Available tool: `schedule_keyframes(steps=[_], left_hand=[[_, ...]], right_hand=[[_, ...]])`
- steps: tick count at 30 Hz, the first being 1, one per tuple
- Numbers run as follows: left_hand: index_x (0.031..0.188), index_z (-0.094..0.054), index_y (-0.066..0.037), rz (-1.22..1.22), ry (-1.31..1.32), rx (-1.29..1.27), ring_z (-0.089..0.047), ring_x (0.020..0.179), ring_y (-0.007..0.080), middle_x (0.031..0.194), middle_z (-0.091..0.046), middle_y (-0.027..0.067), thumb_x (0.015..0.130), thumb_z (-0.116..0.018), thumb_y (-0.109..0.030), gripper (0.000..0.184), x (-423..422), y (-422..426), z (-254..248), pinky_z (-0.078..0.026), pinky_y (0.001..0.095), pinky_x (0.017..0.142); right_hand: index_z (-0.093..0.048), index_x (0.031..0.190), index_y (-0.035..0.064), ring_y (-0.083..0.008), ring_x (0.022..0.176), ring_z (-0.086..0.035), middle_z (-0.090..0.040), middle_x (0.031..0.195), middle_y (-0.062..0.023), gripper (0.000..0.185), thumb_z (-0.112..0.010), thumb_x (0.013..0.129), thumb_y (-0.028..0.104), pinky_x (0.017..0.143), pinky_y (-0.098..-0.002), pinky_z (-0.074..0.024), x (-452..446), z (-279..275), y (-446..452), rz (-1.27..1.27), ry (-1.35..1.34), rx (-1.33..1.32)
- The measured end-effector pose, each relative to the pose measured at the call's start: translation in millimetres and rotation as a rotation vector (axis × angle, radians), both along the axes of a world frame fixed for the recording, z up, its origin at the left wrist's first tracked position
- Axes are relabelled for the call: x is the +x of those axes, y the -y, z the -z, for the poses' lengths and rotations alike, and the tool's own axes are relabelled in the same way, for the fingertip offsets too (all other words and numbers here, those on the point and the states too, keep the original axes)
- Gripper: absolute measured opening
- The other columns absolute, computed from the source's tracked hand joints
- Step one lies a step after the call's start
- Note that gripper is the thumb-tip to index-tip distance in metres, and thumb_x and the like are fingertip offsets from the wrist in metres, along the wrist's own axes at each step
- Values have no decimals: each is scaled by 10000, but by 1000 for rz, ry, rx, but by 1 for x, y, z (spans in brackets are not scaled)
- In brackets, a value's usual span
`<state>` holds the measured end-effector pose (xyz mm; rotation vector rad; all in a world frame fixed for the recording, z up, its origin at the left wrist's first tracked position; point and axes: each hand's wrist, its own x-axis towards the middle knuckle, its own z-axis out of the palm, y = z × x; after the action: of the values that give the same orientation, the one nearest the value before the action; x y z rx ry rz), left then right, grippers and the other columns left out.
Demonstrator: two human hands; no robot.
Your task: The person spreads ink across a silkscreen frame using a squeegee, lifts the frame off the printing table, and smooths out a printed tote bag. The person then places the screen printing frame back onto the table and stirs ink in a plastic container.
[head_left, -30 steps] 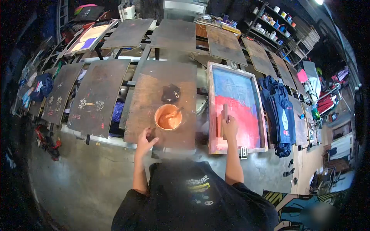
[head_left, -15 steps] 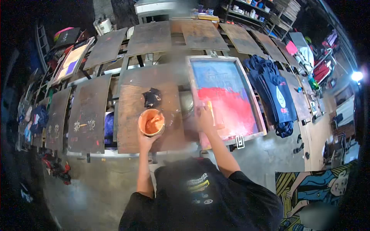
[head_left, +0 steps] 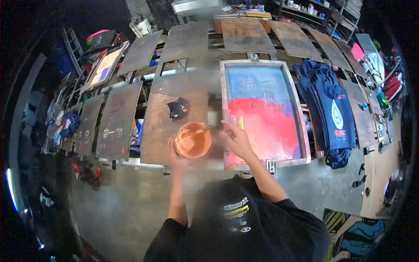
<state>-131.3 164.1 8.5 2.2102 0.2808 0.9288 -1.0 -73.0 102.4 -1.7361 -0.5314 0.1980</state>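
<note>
My left hand (head_left: 173, 150) is wrapped round a tub (head_left: 193, 140) of orange ink, held above the front of a brown board, its mouth tilted toward me. A stirrer (head_left: 201, 130), smeared with ink, appears to lean at the tub's right rim. Just right of the tub is my right hand (head_left: 237, 140), fingers partly stretched toward it, with nothing visible in them. Behind that hand, a yellow-edged squeegee (head_left: 241, 123) stands in the wooden-framed printing screen (head_left: 303, 126), partly hidden. Red-pink ink covers the near half of the screen's mesh; the far half is blue.
A crumpled black cloth (head_left: 178, 108) lies on the brown board (head_left: 157, 126). Dark blue printed bags (head_left: 338, 111) are draped right of the screen. A metal clamp (head_left: 271, 167) sits at its near edge. More boards (head_left: 117, 122) extend left and behind.
My right hand has come away from the squeegee and moved toward the tub. My left hand has brought the tub rightward and tilted its mouth more toward me. The view has shifted.
</note>
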Motion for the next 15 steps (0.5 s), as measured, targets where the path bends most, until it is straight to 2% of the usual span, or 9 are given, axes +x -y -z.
schedule_keyframes(steps=[1, 3, 4, 6, 10, 12, 13, 15], left_hand=[[1387, -423, -25, 39, 83, -6, -478, 1272, 324, 1379, -461, 160, 528, -938, -195, 1016, 4, 27, -30, -406, 422, 1060], [1388, -421, -24, 55, 77, 24, -474, 1276, 330, 1386, -455, 163, 527, -941, -211, 1023, 10, 49, -42, -403, 429, 1064], [1389, -419, -23, 75, 78, 45, -469, 1280, 336, 1394, -448, 166, 526, -943, -227, 1030, 13, 60, -50, -401, 435, 1067], [1398, -402, -20, 102, 97, 73, -456, 1292, 336, 1408, -430, 173, 557, -932, -237, 1018, 12, 81, -59, -392, 440, 1077], [1407, -380, -13, 96, 58, 109, -447, 1302, 331, 1423, -411, 179, 570, -930, -247, 1028, 24, 115, -57, -390, 437, 1083], [1407, -378, -11, 84, 19, 132, -445, 1305, 325, 1426, -405, 182, 566, -932, -249, 1035, 27, 134, -51, -387, 434, 1087], [1401, -385, -13, 76, 2, 150, -461, 1292, 309, 1414, -425, 172, 562, -937, -241, 1031, 28, 141, -44, -398, 427, 1080], [1395, -392, -14, 66, -20, 161, -477, 1280, 292, 1403, -445, 162, 557, -942, -234, 1027, 27, 164, -44, -409, 420, 1074]], right_hand=[[-641, 1173, -18, -198, 706, -633, -680, 879, -139, 408, -733, 840, 199, 654, -304, -512, -2, -9, 5, -8, -3, 10], [-657, 1193, 42, -116, 628, -549, -641, 824, -67, 356, -693, 853, 141, 621, -260, -476, -5, -22, 18, -32, 41, 14], [-657, 1193, 42, -116, 628, -549, -641, 824, -67, 356, -693, 853, 141, 621, -260, -476, -5, -27, 25, -37, 39, 23], [-664, 1097, 5, -162, 672, -608, -678, 867, -113, 318, -740, 836, 171, 623, -306, -499, -6, -36, 39, -33, 122, -15], [-676, 1038, 13, -205, 688, -623, -656, 852, -119, 244, -731, 830, 129, 627, -320, -507, -19, -47, 71, -125, 196, -20], [-678, 1002, 3, -260, 728, -638, -638, 852, -128, 205, -715, 823, 97, 651, -346, -528, -22, -46, 86, -227, 457, 99], [-680, 985, 4, -290, 764, -646, -637, 866, -126, 188, -709, 813, 74, 672, -379, -542, -23, -51, 94, -235, 497, 81], [-686, 986, 6, -294, 759, -649, -642, 860, -129, 189, -710, 809, 66, 670, -383, -543, -17, -53, 113, -198, 541, 83]])
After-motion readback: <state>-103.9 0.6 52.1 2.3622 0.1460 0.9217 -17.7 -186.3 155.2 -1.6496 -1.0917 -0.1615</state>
